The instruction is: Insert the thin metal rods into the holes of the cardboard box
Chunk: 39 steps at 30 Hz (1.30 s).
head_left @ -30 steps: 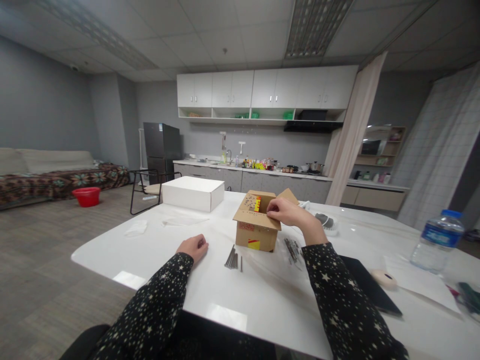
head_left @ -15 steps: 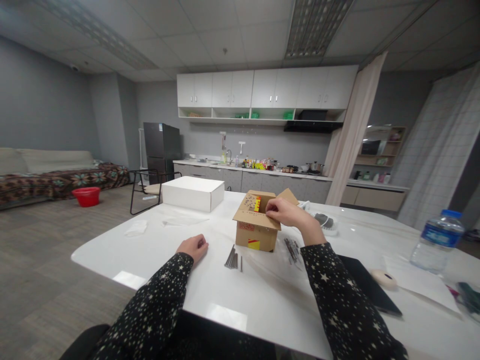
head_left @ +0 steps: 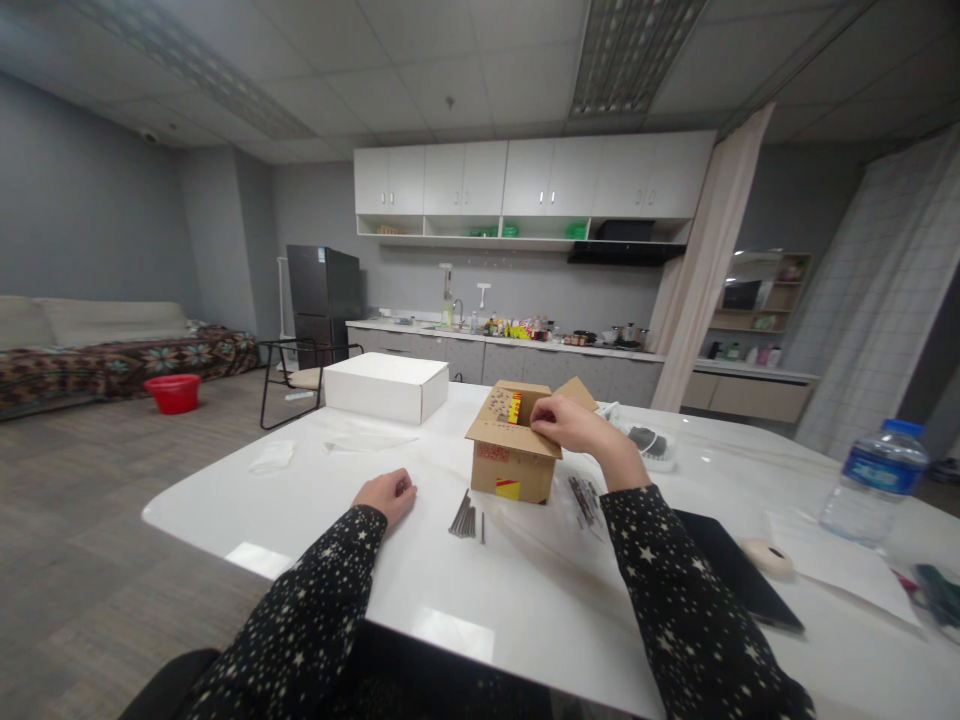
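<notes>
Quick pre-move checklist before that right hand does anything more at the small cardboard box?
1. Right hand at the cardboard box opening: ok.
2. Box flaps open: ok.
3. Whether its fingers pinch anything: cannot tell.
4. Left hand resting on the table, clear of the box: ok.
5. Loose nails lying between the hands, apart from both: ok.
6. Water bottle upright, far right: ok.

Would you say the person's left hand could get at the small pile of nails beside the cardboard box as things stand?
Probably yes. The left hand rests loosely curled on the white table, and only bare tabletop shows between it and the nails, which lie in front of the cardboard box.
</notes>
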Each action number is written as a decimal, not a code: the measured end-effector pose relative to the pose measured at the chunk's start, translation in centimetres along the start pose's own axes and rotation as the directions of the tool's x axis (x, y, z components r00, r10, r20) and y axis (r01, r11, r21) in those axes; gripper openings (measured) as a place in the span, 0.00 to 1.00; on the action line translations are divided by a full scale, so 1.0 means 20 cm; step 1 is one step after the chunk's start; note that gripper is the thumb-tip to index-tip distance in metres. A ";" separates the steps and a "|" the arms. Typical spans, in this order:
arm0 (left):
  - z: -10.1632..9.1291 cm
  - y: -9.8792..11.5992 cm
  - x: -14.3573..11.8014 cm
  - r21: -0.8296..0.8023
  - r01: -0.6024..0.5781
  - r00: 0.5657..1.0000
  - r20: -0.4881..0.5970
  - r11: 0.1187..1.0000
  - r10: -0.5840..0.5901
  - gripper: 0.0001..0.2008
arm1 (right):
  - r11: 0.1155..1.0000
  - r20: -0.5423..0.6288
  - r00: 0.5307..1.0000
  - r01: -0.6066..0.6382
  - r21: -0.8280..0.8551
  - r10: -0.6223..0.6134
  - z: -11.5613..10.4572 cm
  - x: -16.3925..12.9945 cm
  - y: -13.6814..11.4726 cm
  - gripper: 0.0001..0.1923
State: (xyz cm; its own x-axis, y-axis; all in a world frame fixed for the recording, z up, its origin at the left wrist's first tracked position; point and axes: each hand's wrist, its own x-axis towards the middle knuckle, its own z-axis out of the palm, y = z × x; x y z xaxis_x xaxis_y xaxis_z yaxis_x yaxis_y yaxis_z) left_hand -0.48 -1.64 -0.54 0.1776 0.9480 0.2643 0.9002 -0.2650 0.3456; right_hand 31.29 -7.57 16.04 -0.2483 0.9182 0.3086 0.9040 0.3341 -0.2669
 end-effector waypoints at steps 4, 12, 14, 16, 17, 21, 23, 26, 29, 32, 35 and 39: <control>0.00 0.00 0.00 -0.003 0.001 1.000 0.005 1.000 -0.001 0.10 | 1.000 0.001 1.000 0.006 0.005 -0.006 0.00 0.00 -0.01 0.04; 0.00 0.00 0.00 -0.001 0.005 1.000 0.006 1.000 -0.005 0.11 | 1.000 0.006 1.000 -0.006 0.028 0.006 0.00 -0.01 -0.01 0.04; 0.00 0.00 0.00 -0.004 0.004 1.000 0.007 1.000 -0.004 0.11 | 1.000 -0.005 1.000 -0.009 0.017 0.009 0.00 -0.01 -0.01 0.05; 0.00 0.00 0.00 -0.006 0.002 1.000 0.005 1.000 -0.002 0.11 | 1.000 -0.006 1.000 -0.013 0.005 0.013 0.00 -0.01 -0.01 0.05; -0.01 0.00 0.00 -0.005 0.003 1.000 0.006 1.000 -0.003 0.11 | 1.000 -0.003 1.000 -0.016 0.000 0.016 0.00 -0.01 -0.01 0.05; -0.01 0.01 0.00 -0.002 0.003 1.000 0.006 1.000 -0.003 0.11 | 0.998 0.008 0.999 -0.047 -0.032 0.047 -0.01 -0.01 -0.02 0.05; -0.01 0.01 -0.01 -0.002 0.002 1.000 0.004 1.000 -0.002 0.11 | 0.996 0.007 0.997 -0.073 -0.045 0.074 -0.01 -0.01 -0.02 0.06; -0.01 0.01 0.00 0.003 -0.001 1.000 0.005 1.000 0.001 0.11 | 0.995 -0.001 0.996 -0.087 -0.050 0.087 0.00 -0.01 -0.02 0.06; -0.01 0.01 0.00 0.011 -0.003 1.000 0.008 1.000 0.003 0.11 | 0.996 -0.015 0.998 -0.065 -0.059 0.064 0.01 0.00 -0.01 0.06; -0.01 0.01 0.00 0.015 -0.001 1.000 0.011 1.000 0.001 0.11 | 0.997 -0.027 0.998 -0.058 -0.048 0.057 0.01 0.00 0.00 0.06; -0.01 0.01 0.00 0.017 0.000 1.000 0.015 1.000 -0.001 0.11 | 0.997 -0.029 0.997 -0.069 -0.034 0.068 0.01 0.00 0.00 0.06; 0.00 0.00 0.00 0.015 0.002 1.000 0.014 1.000 -0.002 0.11 | 0.997 -0.031 0.997 -0.070 -0.035 0.069 0.01 0.00 -0.01 0.06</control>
State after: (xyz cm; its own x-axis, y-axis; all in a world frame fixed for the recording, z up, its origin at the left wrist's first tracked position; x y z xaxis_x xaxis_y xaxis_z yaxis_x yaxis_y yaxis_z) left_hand -0.43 -1.69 -0.48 0.1813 0.9508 0.2512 0.9063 -0.2607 0.3326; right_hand 31.00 -7.61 15.95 -0.1745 0.9319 0.3180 0.9308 0.2615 -0.2556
